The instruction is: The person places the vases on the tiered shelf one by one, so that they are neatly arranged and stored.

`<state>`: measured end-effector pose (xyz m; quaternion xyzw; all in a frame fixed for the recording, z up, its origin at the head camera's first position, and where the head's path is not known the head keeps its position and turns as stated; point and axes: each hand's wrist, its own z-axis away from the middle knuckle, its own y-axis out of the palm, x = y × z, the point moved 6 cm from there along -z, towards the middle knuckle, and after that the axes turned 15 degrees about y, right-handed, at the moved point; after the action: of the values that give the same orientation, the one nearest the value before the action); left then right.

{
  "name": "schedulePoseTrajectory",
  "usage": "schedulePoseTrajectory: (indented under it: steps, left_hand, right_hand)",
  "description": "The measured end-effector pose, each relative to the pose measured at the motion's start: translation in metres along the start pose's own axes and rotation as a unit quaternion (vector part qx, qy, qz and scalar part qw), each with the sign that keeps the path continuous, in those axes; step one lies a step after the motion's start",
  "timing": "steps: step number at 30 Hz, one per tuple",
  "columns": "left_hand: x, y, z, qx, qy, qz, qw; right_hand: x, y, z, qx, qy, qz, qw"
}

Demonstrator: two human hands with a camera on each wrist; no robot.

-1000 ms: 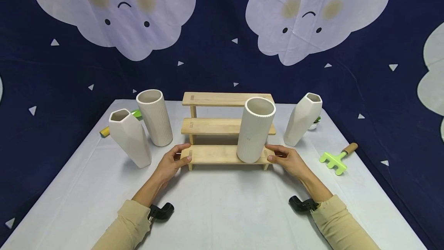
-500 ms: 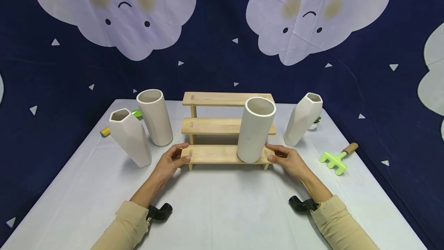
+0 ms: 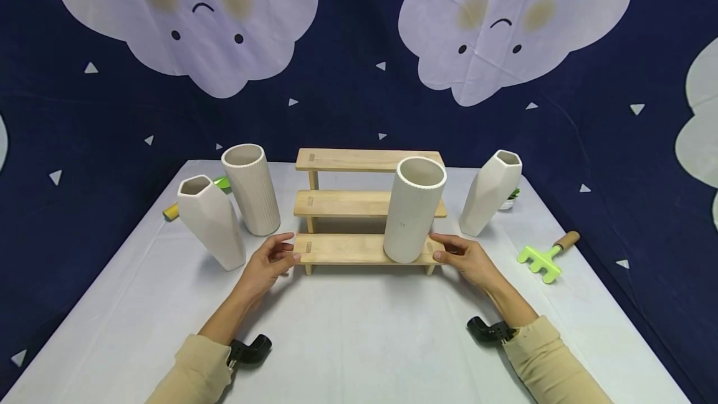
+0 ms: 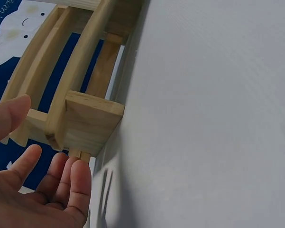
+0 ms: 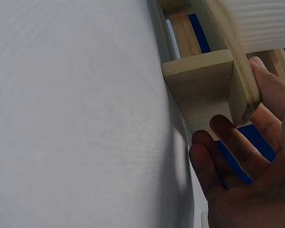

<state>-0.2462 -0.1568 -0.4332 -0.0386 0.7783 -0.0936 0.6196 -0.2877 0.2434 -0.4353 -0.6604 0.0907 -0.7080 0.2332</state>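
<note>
A three-tier wooden shelf (image 3: 342, 249) stands mid-table, with a white ribbed vase (image 3: 412, 217) upright on the right part of its lowest step. Beside the left end of that step is my left hand (image 3: 262, 272), its fingers loosely bent. The left wrist view shows a gap between this hand (image 4: 47, 190) and the wood (image 4: 95, 111). My right hand (image 3: 472, 264) holds the right end of the lowest step. In the right wrist view, the thumb (image 5: 270, 85) lies against the board (image 5: 237, 90), with the other fingers underneath.
Left of the shelf stand another ribbed vase (image 3: 253, 195) and a faceted vase (image 3: 212, 223); a yellow-handled green tool (image 3: 171, 211) is partly hidden behind. A second faceted vase (image 3: 490, 195), a small potted plant (image 3: 508, 199) and a green hand rake (image 3: 544, 259) are at the right.
My left hand has let go of the shelf's left end and drawn back to the left and slightly toward me. The right hand, shelf and vases stay put.
</note>
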Motion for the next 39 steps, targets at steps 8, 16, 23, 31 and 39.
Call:
schedulePoseTrajectory:
  steps: [8, 16, 23, 31, 39]
  left_hand:
    - [-0.006, -0.009, 0.012, 0.0, -0.001, -0.033, 0.9995]
    - [-0.013, -0.02, 0.024, -0.028, -0.003, -0.053, 0.9982]
    - [-0.019, -0.032, 0.037, -0.067, -0.006, -0.062, 0.9958]
    - [-0.022, -0.047, 0.051, -0.125, 0.005, -0.073, 0.9895]
    - [-0.021, -0.063, 0.063, -0.198, -0.007, -0.069, 0.9777]
  right_hand:
    - [-0.001, 0.0, 0.001, -0.002, 0.005, 0.0, 1.0]
    - [0.0, -0.001, 0.001, -0.003, 0.001, 0.001, 1.0]
    - [-0.001, -0.001, 0.0, -0.003, 0.005, 0.0, 1.0]
    - [-0.001, -0.001, 0.0, -0.006, 0.004, 0.002, 1.0]
    - [-0.001, 0.0, 0.0, -0.003, 0.005, -0.001, 1.0]
